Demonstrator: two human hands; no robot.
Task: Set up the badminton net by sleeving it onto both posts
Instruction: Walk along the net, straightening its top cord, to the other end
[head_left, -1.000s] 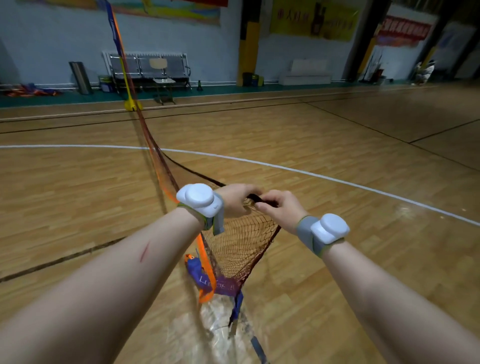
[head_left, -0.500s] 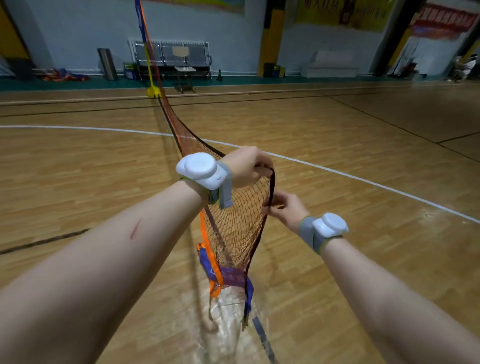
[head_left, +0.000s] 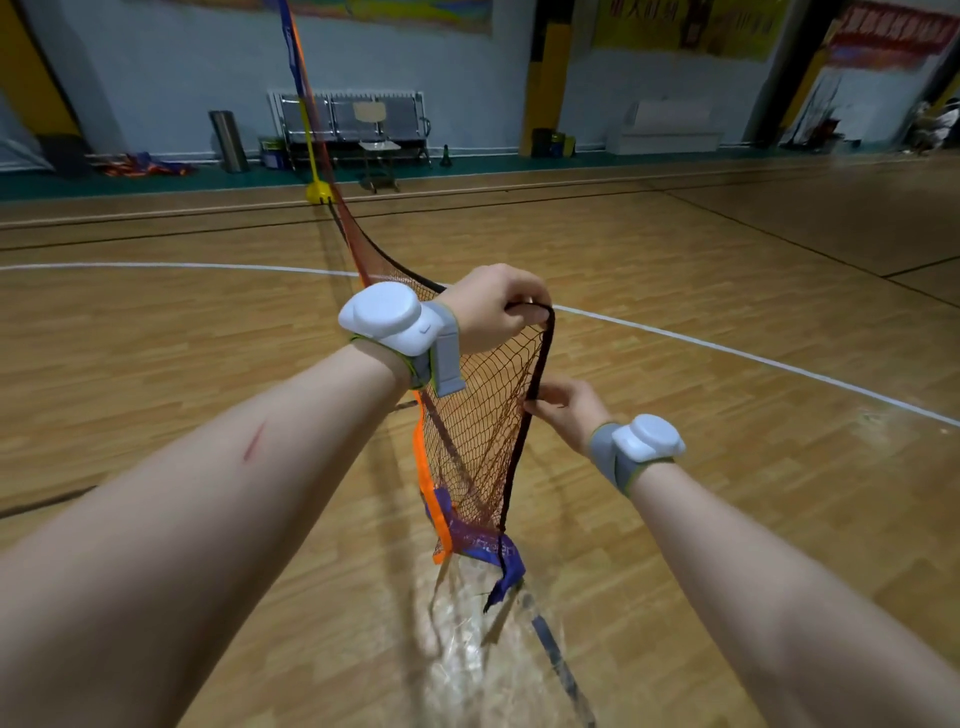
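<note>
While left hand (head_left: 488, 306) grips net (head_left: 483, 415) top corner, right hand (head_left: 569, 413) fingers pinch edge below

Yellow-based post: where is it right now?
Head view, upper left of centre: the yellow-based post stands at the far floor edge before the grey bench, with the net running from it toward the camera.

Left grip (head_left: 493, 306) stands above and slightly left of right grip (head_left: 569, 413), both on the near end edge of the red-brown mesh net (head_left: 478, 415), which hangs below them over the wooden plank floor (head_left: 727, 312). The net runs away to the slim yellow-based pole post (head_left: 318, 191). Behind the post, along the far wall, stands the grey metal bench row (head_left: 400, 117), with the grey cylindrical bin (head_left: 228, 140) to its left.
</note>
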